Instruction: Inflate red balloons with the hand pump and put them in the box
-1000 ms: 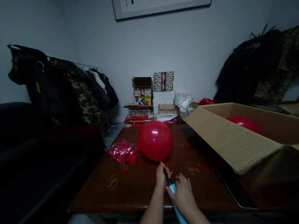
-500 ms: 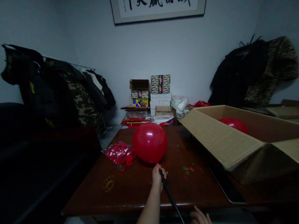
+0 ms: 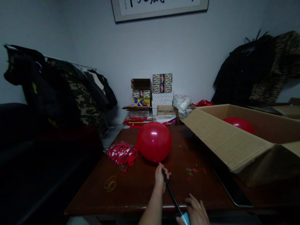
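Note:
A round, inflated red balloon stands over the table, its neck pointing toward me. My left hand is closed around that neck and the black front end of a balloon pump. The pump's black shaft slants down to the right into a light-blue part. Around this blue part is my right hand, thumb on one side and fingers on the other; the lower hand is cut off by the frame edge. Left of the balloon lies a clear bag of uninflated red balloons.
Yellow rubber bands lie at the table's left, small coloured bands at its right. A tablet-like black slab lies beside an open cardboard box holding another red balloon. Stacked boxes stand behind the table.
My right hand has moved up toward my left hand, and the pump's blue part has come into view with it. Less black shaft shows. The whole view has shifted slightly.

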Demonstrator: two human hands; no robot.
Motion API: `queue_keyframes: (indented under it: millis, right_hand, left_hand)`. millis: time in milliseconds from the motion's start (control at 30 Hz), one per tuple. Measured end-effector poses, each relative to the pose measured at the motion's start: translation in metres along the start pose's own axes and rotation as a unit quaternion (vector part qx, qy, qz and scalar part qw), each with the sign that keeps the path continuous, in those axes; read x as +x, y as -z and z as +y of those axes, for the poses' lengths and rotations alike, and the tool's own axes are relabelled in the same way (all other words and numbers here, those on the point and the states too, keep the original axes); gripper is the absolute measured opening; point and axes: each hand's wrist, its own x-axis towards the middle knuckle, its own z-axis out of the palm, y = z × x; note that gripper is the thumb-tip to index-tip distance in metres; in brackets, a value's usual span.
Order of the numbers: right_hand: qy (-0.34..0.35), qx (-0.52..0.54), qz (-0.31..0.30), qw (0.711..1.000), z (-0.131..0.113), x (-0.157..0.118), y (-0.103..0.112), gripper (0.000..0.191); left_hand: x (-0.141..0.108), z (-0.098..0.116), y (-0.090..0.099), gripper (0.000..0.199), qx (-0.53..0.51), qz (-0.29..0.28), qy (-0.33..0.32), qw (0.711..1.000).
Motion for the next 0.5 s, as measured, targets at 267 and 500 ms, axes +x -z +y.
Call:
queue_keyframes:
  millis: [267,500]
  right_hand:
    - [0.011,0.046,0.015,0.999,-0.031,0.038,0.027,0.049]
    - [-0.001,0.056,0.040,0.998,-0.046,0.071,0.027,0.046]
  left_hand:
    - [0.002,-0.001,0.000,0.045,-0.017,0.008,0.020,1.000]
    - [0.004,0.001,0.001,0.043,-0.005,0.001,0.018,1.000]
